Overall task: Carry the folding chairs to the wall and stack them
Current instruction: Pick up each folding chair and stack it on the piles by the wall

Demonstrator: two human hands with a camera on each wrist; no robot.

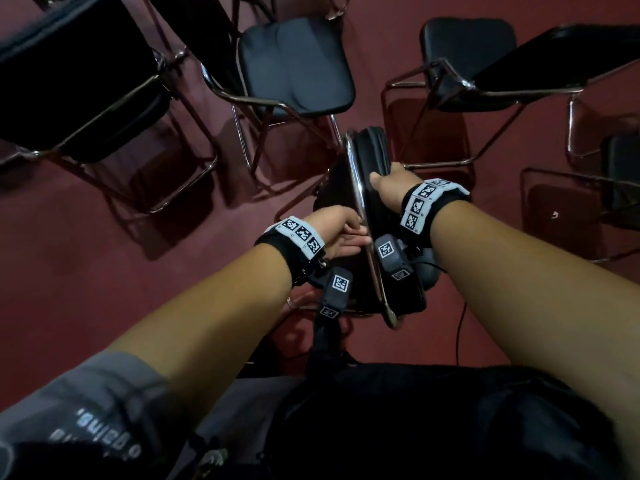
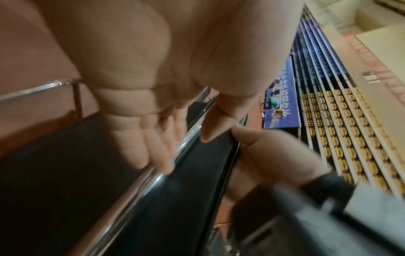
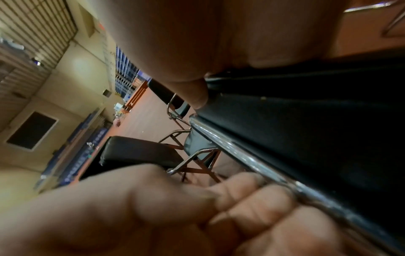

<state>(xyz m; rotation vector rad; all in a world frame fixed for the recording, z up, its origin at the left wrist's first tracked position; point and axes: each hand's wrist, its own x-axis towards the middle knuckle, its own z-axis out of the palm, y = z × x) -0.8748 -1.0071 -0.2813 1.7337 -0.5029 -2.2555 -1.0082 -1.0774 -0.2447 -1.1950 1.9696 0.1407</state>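
A folded chair [image 1: 367, 150] with black pads and a chrome tube frame stands on edge in front of me, between my two hands. My left hand [image 1: 341, 233] holds its chrome tube [image 2: 136, 190] from the left, fingers [image 2: 153, 152] lying along one side and the thumb over the other. My right hand [image 1: 382, 180] grips the black padded edge from the right; its thumb [image 3: 197, 97] presses on the pad [image 3: 306, 138], and its fingers are hidden behind it. Both wrists wear bands with printed markers.
Open folding chairs ring me on the dark red floor [image 1: 104, 271]: one at the left [image 1: 86, 98], one ahead [image 1: 298, 64], one at the right [image 1: 485, 64], another at the far right [image 1: 620, 174]. A thin black cable [image 1: 459, 327] hangs by my right leg. Tiered seating [image 2: 328, 121] lines a distant wall.
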